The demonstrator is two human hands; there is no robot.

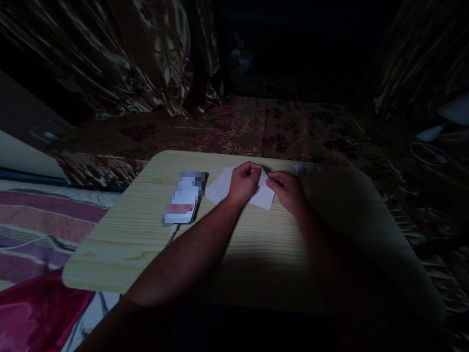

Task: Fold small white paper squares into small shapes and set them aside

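A white sheet of paper (220, 187) lies near the far edge of a small light wooden table (146, 234). My left hand (244, 182) rests on the sheet with its fingers curled and pinches a fold of it. My right hand (287, 189) is closed too, pinching the sheet's right part just beside the left hand. The paper's middle is hidden under both hands. The room is dim, and the right half of the table is in shadow.
A phone (185, 198) lies flat on the table left of the paper, with a cable (172, 234) running toward me. Small whitish scraps (308, 168) sit at the far edge. Patterned bedding (256, 127) surrounds the table, striped cloth (32, 230) at left.
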